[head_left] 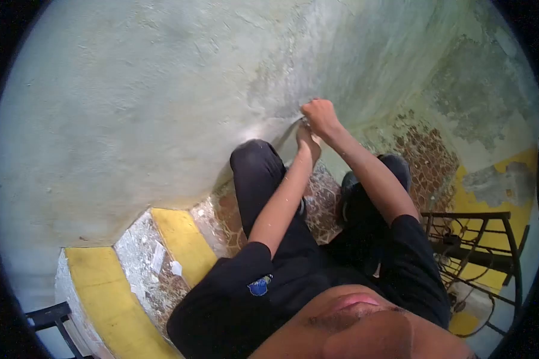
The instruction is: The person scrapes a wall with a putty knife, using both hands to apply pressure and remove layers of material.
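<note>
Both my hands are together in front of a pale green, worn wall (161, 107). My right hand (321, 116) is closed in a fist, close to the wall's surface. Just below it, my left hand (308, 142) is closed too, its fingers mostly turned away. A small dark and light bit shows between the two hands, too small to name. Whatever the hands hold is hidden by the fingers. A dark shadow runs along the wall beside them.
Steps with yellow edges (96, 281) descend at the lower left, strewn with pale flakes (159, 257). Brown patterned tiles (425, 149) cover the floor. A black metal railing (479, 215) stands at right. My bent knee (256, 158) is close to the wall.
</note>
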Tool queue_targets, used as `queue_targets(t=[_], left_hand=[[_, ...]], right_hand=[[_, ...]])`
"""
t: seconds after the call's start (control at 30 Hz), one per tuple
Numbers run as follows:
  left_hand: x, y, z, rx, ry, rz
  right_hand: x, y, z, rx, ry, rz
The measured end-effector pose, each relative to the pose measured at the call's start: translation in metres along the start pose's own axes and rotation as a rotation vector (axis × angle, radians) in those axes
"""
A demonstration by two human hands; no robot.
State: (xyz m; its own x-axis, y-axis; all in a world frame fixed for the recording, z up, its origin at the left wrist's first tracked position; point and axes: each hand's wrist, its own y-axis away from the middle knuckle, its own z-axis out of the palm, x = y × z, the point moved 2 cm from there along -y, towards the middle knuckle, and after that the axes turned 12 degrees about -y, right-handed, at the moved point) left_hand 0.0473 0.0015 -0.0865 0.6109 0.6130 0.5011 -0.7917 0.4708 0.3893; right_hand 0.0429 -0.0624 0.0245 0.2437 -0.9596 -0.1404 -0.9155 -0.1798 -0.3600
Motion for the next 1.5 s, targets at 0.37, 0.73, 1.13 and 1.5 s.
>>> queue_targets(t=[0.37, 0.73, 1.13, 1.5], left_hand=[[0.008, 0.044, 0.048, -0.142, -0.403, 0.341], [0.018, 0.046, 0.052, -0.328, -0.552, 0.446], [0.014, 0.062, 0.055, -0.228, -0.616, 0.426], [0.001, 0.065, 0.0, -0.559, -2.246, 0.183]], right_hand=[[0.027, 0.026, -0.086, 0.178, -0.11, 0.19], [-0.001, 0.026, -0.09, 0.316, 0.004, -0.006], [-0.01, 0.023, -0.073, 0.401, 0.0, 0.046], [0.052, 0.053, -0.065, 0.235, -0.181, 0.224]])
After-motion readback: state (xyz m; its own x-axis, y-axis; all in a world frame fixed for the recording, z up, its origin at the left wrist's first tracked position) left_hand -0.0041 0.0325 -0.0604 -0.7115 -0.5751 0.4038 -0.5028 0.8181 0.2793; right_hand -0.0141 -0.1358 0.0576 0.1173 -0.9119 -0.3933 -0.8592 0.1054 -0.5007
